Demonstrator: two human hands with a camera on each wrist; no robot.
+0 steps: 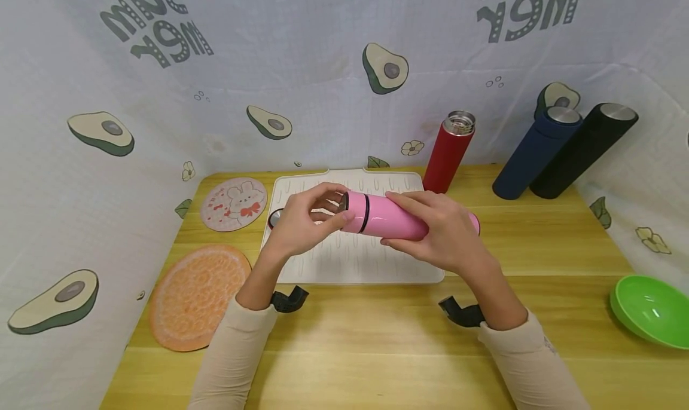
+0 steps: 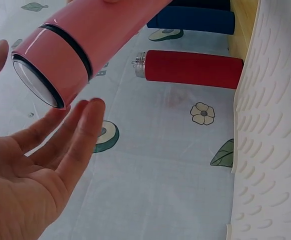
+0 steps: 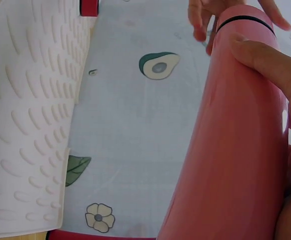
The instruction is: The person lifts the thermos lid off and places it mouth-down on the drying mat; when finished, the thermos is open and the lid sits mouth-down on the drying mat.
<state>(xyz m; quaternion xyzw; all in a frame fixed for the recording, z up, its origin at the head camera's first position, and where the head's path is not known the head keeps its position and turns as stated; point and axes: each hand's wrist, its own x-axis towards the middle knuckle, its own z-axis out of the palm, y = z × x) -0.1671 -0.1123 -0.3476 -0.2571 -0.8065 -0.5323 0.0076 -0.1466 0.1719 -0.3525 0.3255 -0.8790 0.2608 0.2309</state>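
Note:
A pink thermos with a black ring below its lid is held tilted in the air above a cream drying mat. My right hand grips its body, thumb on the near side in the right wrist view. Around the lid end, my left hand has its fingers spread and fairly straight; in the left wrist view the fingers look apart from the lid. A red thermos without a lid stands behind the mat. At the mat's left edge lies a small red cap, partly hidden by the left hand.
Dark blue and black thermoses stand at the back right. A green bowl sits at the right edge. To the left lie a pink bunny coaster and an orange round mat. A printed cloth hangs behind.

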